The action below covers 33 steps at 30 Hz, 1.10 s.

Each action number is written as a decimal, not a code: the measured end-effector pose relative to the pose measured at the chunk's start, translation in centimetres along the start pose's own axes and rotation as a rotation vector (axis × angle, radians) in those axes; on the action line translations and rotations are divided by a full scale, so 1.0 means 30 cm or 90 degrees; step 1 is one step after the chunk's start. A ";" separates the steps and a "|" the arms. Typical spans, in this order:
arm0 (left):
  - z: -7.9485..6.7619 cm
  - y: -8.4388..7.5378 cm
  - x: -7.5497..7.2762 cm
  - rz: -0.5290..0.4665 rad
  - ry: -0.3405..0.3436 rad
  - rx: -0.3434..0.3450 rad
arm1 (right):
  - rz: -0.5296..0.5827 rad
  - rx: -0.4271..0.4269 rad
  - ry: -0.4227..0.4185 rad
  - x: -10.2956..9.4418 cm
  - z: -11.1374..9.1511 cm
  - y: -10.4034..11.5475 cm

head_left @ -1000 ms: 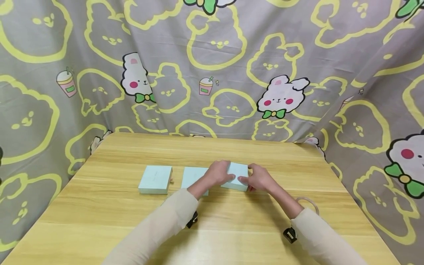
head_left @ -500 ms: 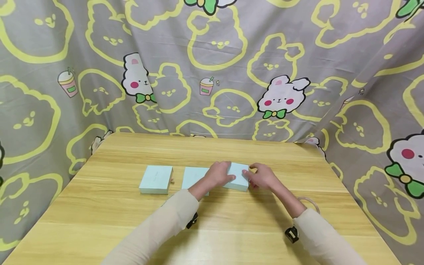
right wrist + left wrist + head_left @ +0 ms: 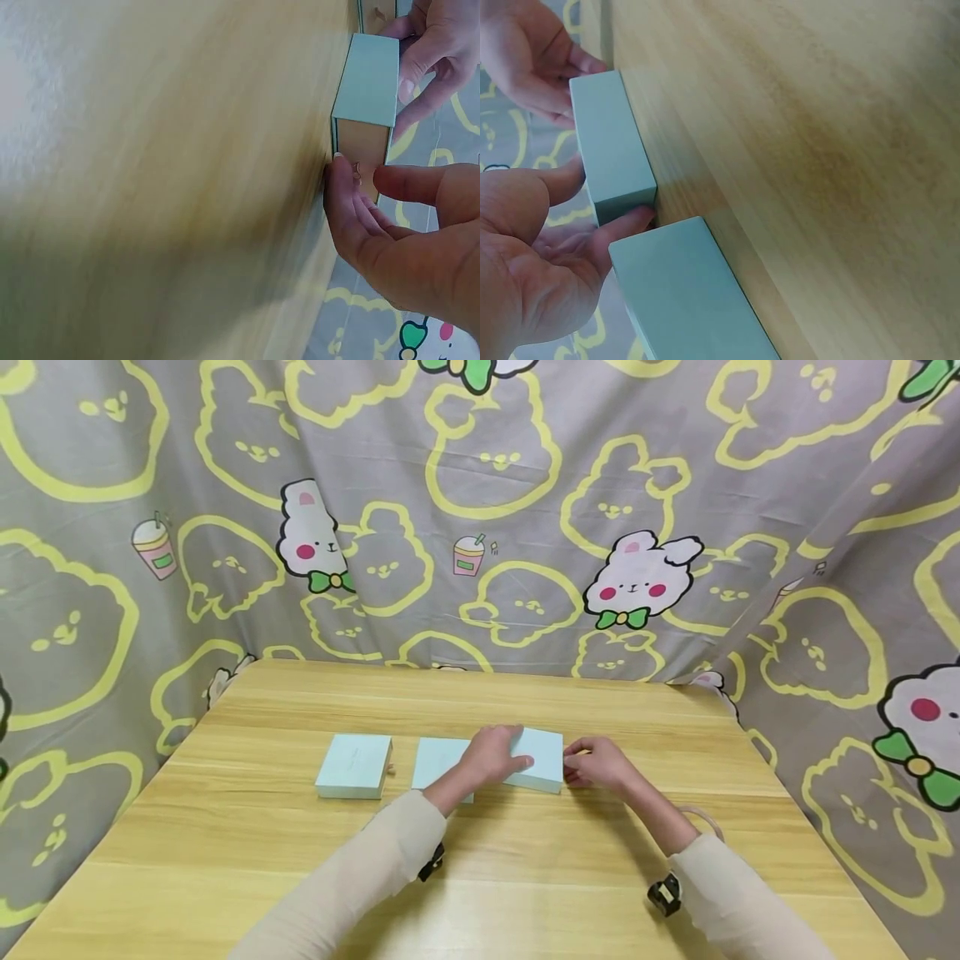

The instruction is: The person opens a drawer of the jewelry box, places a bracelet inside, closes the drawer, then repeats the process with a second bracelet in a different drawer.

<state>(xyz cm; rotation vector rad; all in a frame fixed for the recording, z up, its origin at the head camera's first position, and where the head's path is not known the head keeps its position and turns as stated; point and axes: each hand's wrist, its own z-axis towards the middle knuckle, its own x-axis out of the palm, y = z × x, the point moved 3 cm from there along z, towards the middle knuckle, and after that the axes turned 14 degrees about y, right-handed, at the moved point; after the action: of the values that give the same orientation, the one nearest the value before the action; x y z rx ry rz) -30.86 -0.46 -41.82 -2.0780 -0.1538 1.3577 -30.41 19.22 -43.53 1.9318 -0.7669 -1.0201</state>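
Note:
On the table, a pale blue drawer box [image 3: 542,758] is the rightmost of three alike. My left hand [image 3: 491,755] grips it at its left end, thumb on the top and fingers down the side. My right hand [image 3: 600,763] is at the opposite end. The right wrist view shows that end as a brown drawer front [image 3: 367,139] with a small ribbon tab [image 3: 356,172]. My right thumb and fingertips lie at either side of the tab, which shows between them. Partly behind my left wrist lies the middle box [image 3: 437,762].
The third box [image 3: 352,766] lies farther left, a small tab [image 3: 391,768] on its right side. The wooden table [image 3: 525,877] reaches back to a patterned curtain [image 3: 405,485]. Black wrist cameras hang below both sleeves, and a pale loop [image 3: 705,820] shows by the right forearm.
My right thumb has come off the box's top, and the right hand has shifted right to the drawer end. My left hand keeps its grip on the box.

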 end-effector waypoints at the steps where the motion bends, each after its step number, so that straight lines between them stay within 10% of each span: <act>1: -0.001 0.000 0.001 0.000 -0.001 0.001 | 0.010 0.000 0.003 0.002 0.003 0.000; 33: -0.004 0.014 0.021 0.013 0.001 0.001 | 0.063 0.000 -0.033 0.006 0.026 -0.034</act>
<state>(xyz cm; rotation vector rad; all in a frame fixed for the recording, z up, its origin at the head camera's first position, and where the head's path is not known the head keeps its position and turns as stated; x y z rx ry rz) -30.58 -0.56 -42.52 -2.0848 -0.1314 1.3676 -30.87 19.29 -44.76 1.8540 -0.8827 -1.0140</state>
